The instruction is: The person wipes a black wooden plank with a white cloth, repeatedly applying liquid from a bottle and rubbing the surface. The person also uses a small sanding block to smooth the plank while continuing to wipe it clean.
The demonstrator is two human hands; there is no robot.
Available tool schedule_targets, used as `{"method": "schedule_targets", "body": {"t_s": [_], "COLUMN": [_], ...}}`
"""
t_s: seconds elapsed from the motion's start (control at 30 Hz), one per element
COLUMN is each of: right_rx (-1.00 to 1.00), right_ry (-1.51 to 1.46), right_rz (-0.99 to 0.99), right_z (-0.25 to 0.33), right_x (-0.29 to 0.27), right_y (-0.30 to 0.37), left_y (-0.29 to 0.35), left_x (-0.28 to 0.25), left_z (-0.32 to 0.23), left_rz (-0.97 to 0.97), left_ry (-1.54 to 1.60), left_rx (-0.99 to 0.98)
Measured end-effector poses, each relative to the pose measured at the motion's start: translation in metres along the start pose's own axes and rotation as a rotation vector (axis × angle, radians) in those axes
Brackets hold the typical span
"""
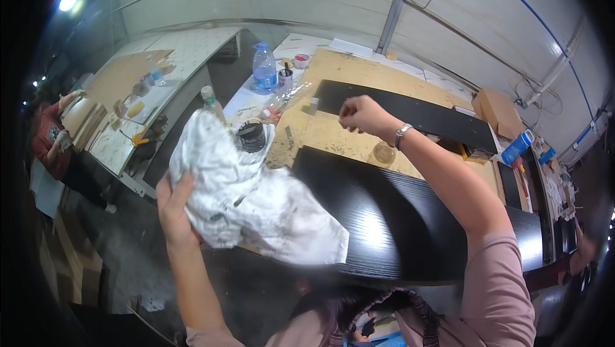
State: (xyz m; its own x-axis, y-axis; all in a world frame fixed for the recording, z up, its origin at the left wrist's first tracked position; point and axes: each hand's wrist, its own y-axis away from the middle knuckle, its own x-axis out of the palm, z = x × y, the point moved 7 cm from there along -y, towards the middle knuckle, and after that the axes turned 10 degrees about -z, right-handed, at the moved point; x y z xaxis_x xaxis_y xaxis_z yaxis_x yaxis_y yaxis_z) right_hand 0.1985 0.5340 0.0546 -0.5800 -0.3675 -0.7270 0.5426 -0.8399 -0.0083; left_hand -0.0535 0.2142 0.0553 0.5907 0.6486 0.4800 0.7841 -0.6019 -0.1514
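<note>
My left hand (176,209) grips a rumpled white cloth (218,183) with dark smudges, held up at the left end of the workbench. The cloth hangs partly over a glossy black board (384,219) lying along the front edge. Above the bench, my right hand (368,116) is closed with its fingers curled together; whether anything small is pinched in them is hidden. Under that hand lies a second black board (423,116), farther back. Beside the cloth stand a black-stained open jar (251,137) and a clear bottle (210,102). A small translucent block (313,106) sits near the far board's left end.
A large blue-tinted bottle (264,74) and a small paint-stained can (286,78) stand at the back left. Cardboard boxes (496,113) and a blue bottle (517,147) are at the right. Across a gap, another person (54,135) works at a second table (173,81).
</note>
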Motion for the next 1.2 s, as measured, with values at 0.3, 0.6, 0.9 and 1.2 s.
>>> {"method": "schedule_targets", "body": {"t_s": [0.3, 0.6, 0.9, 1.2], "right_rx": [-0.048, 0.27, 0.036, -0.794], "right_ry": [0.512, -0.113, -0.09, 0.579], "right_rz": [-0.223, 0.108, 0.005, -0.158], "right_z": [-0.104, -0.212, -0.173, 0.079], "right_x": [-0.078, -0.024, 0.025, 0.044], "right_y": [-0.02, -0.006, -0.049, -0.004], "left_y": [0.017, -0.013, -0.023, -0.031], "left_x": [-0.103, -0.033, 0.053, 0.066], "left_z": [0.072, 0.113, 0.118, 0.117], "left_rz": [-0.218, -0.142, 0.203, 0.277], "left_ry": [0.156, 0.139, 0.032, -0.096], "left_rx": [-0.315, -0.479, -0.497, -0.452]}}
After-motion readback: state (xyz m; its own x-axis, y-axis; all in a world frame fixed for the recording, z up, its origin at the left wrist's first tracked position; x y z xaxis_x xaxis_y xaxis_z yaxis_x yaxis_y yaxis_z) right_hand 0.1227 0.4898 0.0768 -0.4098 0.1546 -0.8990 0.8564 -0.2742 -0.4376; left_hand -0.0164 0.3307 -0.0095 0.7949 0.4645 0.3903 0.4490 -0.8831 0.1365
